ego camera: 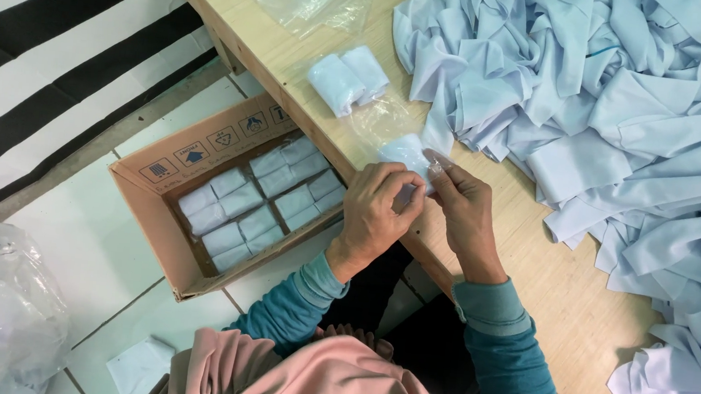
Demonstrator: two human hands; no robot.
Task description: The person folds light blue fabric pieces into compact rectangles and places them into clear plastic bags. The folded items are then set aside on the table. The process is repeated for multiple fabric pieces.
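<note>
Both of our hands meet at the near edge of the wooden table (312, 58), pinched together on one small folded white cloth in a clear bag (409, 156). Our left hand (373, 212) curls its fingers over the near end of the packet, and our right hand (465, 215) grips the bag's mouth between thumb and forefinger; neither hand is open.

To do this well, we judge that we should keep the folded cloth flat and square inside the film, hold the opening taut with the right hand, and press the flap down evenly so no corner of fabric catches in it.

The packet is a pale, bluish-white rectangle, neatly folded, with loose glossy plastic trailing off toward the table's middle. Just beyond it lie two finished packets (348, 78). A heap of loose white garments (612, 110) covers the table's right side, and a cardboard box (155, 214) on the floor holds rows of packed pieces.
</note>
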